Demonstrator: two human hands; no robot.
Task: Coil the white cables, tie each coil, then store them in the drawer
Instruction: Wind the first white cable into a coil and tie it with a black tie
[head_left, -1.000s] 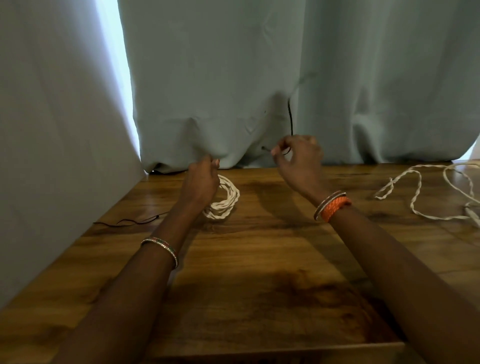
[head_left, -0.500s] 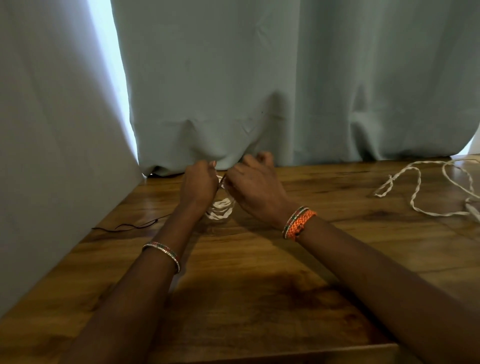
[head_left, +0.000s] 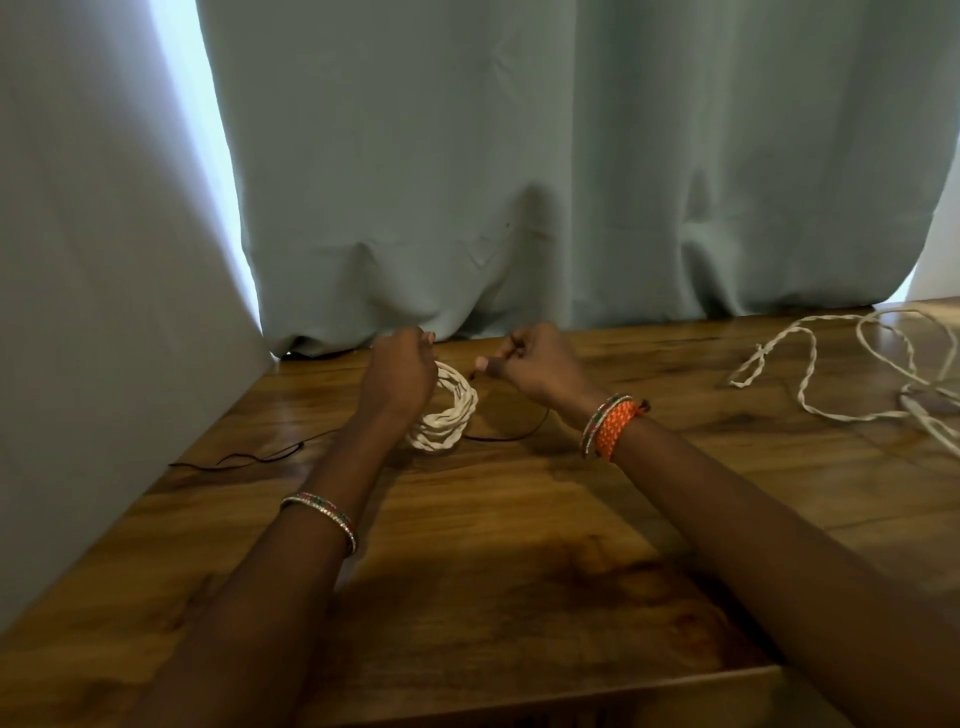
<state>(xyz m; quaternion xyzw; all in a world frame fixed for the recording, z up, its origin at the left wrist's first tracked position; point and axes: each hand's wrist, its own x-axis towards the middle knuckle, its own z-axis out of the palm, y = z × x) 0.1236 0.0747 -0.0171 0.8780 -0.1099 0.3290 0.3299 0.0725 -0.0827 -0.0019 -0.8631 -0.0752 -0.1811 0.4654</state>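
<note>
A coil of white twisted cable (head_left: 448, 415) lies on the wooden table (head_left: 519, 519) near the curtain. My left hand (head_left: 397, 376) grips the coil's upper left side with curled fingers. My right hand (head_left: 535, 364) hovers just right of the coil and pinches the end of a thin black tie string (head_left: 511, 435), which trails down to the table under my wrist. A second white cable (head_left: 831, 374) lies loose and uncoiled at the far right.
Another thin black string (head_left: 244, 457) lies on the table at the left, by the curtain. Grey-green curtains (head_left: 519, 182) hang along the back and left sides. The table's front edge (head_left: 597, 696) runs along the bottom.
My right hand came down from holding the black string high, closed in on the coil, and has now drawn back to the right with the string end. The left hand stayed on the coil.
</note>
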